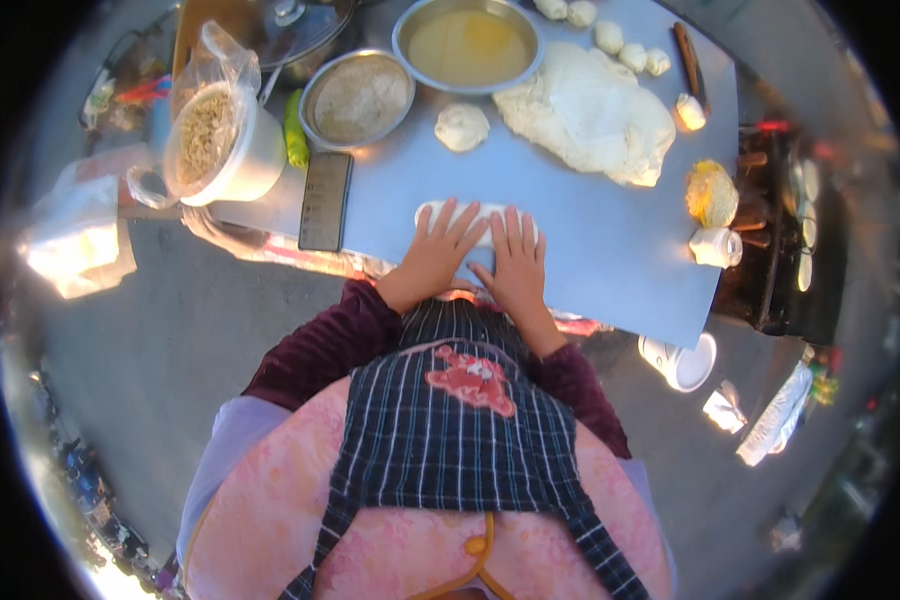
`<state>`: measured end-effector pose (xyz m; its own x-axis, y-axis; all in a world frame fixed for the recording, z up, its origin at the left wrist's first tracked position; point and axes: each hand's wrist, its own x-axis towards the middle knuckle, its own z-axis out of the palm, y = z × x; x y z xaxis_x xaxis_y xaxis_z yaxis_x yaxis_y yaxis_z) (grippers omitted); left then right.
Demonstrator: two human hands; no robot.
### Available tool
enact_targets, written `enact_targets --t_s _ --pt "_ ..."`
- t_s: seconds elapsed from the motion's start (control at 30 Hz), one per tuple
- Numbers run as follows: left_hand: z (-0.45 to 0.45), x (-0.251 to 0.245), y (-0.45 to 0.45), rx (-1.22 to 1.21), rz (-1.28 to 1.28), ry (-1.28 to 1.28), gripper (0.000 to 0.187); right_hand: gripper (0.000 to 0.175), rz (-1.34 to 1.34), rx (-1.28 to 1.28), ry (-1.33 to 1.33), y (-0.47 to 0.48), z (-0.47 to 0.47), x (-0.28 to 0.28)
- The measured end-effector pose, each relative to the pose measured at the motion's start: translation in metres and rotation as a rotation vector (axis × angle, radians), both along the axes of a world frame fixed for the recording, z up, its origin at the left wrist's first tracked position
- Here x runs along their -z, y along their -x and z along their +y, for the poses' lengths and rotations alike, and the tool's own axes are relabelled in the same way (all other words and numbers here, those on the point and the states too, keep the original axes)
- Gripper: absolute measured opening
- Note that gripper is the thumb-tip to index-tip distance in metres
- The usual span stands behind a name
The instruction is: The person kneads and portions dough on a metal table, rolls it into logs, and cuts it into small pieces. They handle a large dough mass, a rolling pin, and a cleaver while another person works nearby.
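Observation:
Both palms rest near the front edge of a metal-topped table (607,255), fingers pointing away from me. Under the fingers lies an elongated piece of white dough (429,212), partly hidden by them. My left hand (439,251) presses on its left and middle part with fingers spread. My right hand (515,259) lies on its right part, thumb apart. Neither hand is closed around the dough. Beyond them sits a round dough ball (462,127), with a large slab of dough (589,112) to its right and several small dough pieces (609,36) behind the slab.
A phone (325,202), a green pepper (295,129) and a white tub of filling (251,154) stand left. Two metal bowls, one of powder (360,101), one of yellowish liquid (469,49), are at the back. A wooden-handled tool (690,64) and a small jar (716,247) lie right.

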<state>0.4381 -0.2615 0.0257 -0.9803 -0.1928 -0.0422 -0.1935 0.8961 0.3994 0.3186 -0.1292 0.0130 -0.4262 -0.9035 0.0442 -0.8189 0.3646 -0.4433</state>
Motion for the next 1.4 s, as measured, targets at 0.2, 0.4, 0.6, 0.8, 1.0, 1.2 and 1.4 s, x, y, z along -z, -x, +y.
enact_targets --t_s 0.2,0.4,0.6,0.8,1.0,1.2,1.4 --pt "-0.018 -0.03 0.007 -0.122 -0.034 0.15 0.097 0.058 0.019 0.158 -0.007 0.028 -0.004 -0.001" --pt "-0.017 0.021 -0.016 -0.166 0.094 -0.028 0.109 0.012 -1.247 0.165 0.125 0.041 -0.019 -0.01" --pt "-0.01 -0.004 -0.014 -0.161 -0.184 0.086 0.113 0.013 -0.589 0.65 0.292 0.188 0.047 -0.025" --pt "-0.015 -0.004 -0.008 -0.133 -0.158 0.12 0.107 0.022 0.278 0.324 0.46 0.193 -0.033 -0.01" --pt "-0.016 -0.009 -0.023 -0.176 -0.152 0.082 0.1 0.037 -1.049 0.656 0.524 0.108 0.032 -0.082" --pt "-0.022 0.001 -0.027 -0.152 -0.01 -0.03 0.102 0.069 0.009 0.055 -0.158 0.06 0.017 -0.026" --pt "-0.018 0.0 -0.031 -0.17 -0.118 0.034 0.102 0.06 -0.172 0.004 0.275 0.091 -0.072 -0.069"
